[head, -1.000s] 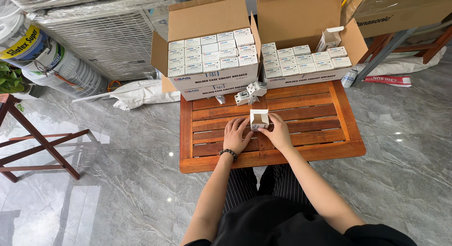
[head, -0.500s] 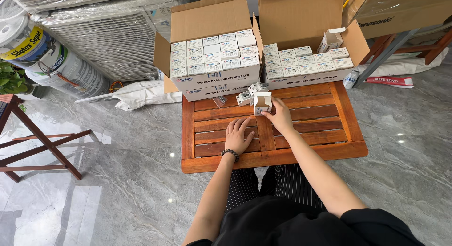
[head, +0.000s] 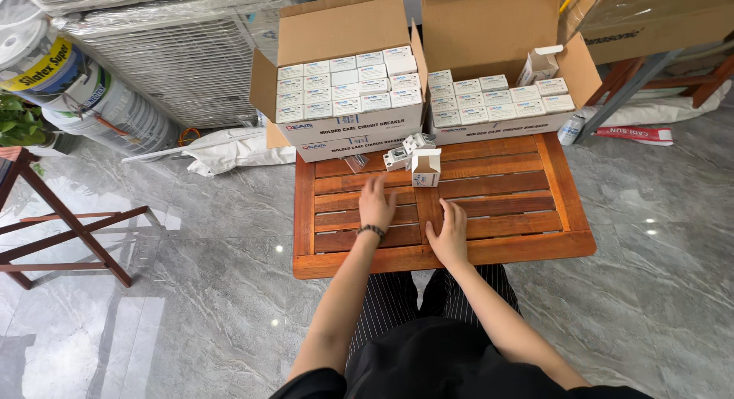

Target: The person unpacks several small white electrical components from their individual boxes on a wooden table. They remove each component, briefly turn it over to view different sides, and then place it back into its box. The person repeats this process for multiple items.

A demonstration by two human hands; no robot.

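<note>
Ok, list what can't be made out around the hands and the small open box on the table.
- Small open box, head view: contents hidden by its own walls.
- White device behind it: too small to identify, partly covered by the box.
- Left hand and right hand: palms face down, undersides hidden.

You are in a storeroom or stockroom. Two open cartons (head: 348,131) packed with small white boxes (head: 345,82) sit behind a low wooden table (head: 497,193), with wrapped equipment (head: 176,70), paint buckets (head: 92,101) and polished stone floor (head: 214,307) around.
</note>
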